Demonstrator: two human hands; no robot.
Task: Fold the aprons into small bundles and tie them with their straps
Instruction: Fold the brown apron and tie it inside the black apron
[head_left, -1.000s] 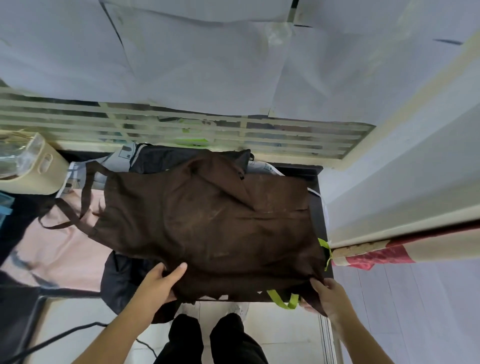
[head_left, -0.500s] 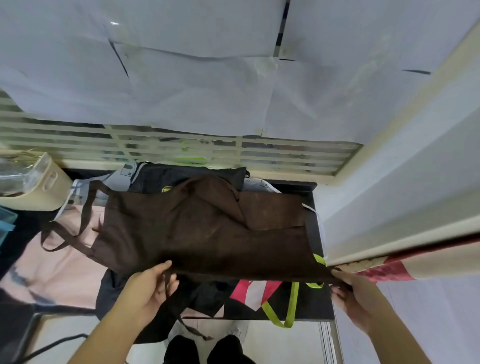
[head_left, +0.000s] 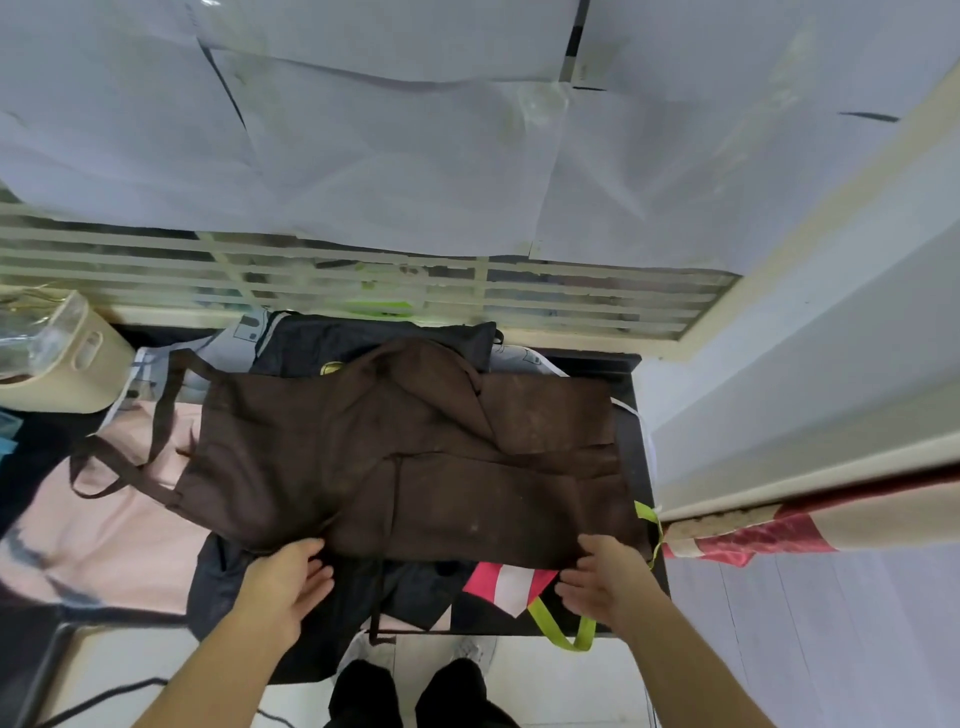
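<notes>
A brown apron (head_left: 405, 447) lies folded over on itself across the dark table (head_left: 635, 431). Its neck strap (head_left: 111, 470) loops out to the left, and one thin tie strap (head_left: 383, 592) hangs over the table's near edge. My left hand (head_left: 288, 579) rests with relaxed fingers at the apron's near left edge. Near the right corner, my right hand (head_left: 597, 577) has its thumb touching the folded edge and its fingers loose below it. Neither hand plainly grips the cloth.
Under the brown apron lie a black apron (head_left: 363, 340), a pale pink cloth (head_left: 109, 525) and a pink-and-white piece (head_left: 506, 582) with lime-green straps (head_left: 563, 631). A beige basket (head_left: 67, 379) stands at left. A window grille (head_left: 467, 291) runs behind; a red-and-beige roll (head_left: 769, 530) juts in at right.
The apron's near edge was lifted off the table and carried forward, then laid down as a fold. Both hands have let go and now rest at the folded edge.
</notes>
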